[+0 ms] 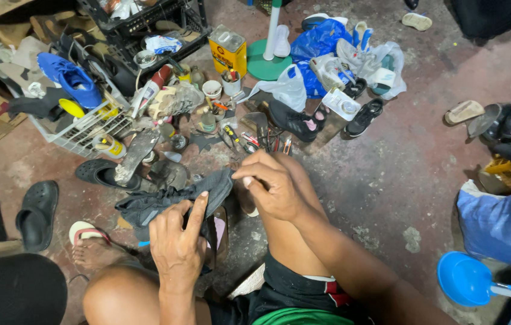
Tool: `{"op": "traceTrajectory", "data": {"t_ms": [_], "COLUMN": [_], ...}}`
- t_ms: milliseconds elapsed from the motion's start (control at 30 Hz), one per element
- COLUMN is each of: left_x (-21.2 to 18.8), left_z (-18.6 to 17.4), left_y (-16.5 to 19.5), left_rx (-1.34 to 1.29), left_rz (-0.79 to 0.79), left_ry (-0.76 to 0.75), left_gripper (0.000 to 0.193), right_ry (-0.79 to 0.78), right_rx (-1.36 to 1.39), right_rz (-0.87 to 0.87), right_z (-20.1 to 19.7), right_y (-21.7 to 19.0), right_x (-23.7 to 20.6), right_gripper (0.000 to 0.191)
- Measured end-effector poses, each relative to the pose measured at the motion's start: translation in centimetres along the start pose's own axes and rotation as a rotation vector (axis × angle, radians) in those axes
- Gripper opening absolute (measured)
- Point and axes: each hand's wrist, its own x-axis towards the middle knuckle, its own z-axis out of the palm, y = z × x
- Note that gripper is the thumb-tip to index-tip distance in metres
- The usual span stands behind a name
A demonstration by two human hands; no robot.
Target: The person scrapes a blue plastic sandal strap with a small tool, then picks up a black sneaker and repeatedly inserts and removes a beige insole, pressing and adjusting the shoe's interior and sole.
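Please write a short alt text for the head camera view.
A seated person's left hand and right hand hold a dark grey shoe above a stained floor. Beyond lie tools, a yellow can and a blue shoe.

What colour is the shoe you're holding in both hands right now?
Dark grey to black, a worn fabric shoe held by the left hand and right hand; seen best in the head view.
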Motion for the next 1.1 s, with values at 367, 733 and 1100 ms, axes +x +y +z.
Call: {"op": "traceTrajectory", "data": {"t_ms": [367,733,1100], "left_x": [-0.3,-0.8,-1.4], "left_z": [-0.1,-0.3,0.2], "left_y": [0.4,0.6,0.1], "left_rx": [0.044,0.039,0.014], "left_rz": [-0.001,-0.015,-0.012], "left_ry": [-0.023,-0.019,0.004], "left_gripper": [0.087,0.087,0.085], "right_ry": [-0.013,-0.029,-0.082], "right_rx": [-0.074,-0.063,-0.056], "right_rz": [-0.045,-0.034,-0.06], "right_z": [-0.9,-1.0,-0.7], "right_y": [-1.5,-1.6,-1.6], "right_x": [0.3,0.3,0.3], "right_gripper": [0.025,0.026,0.019]}}
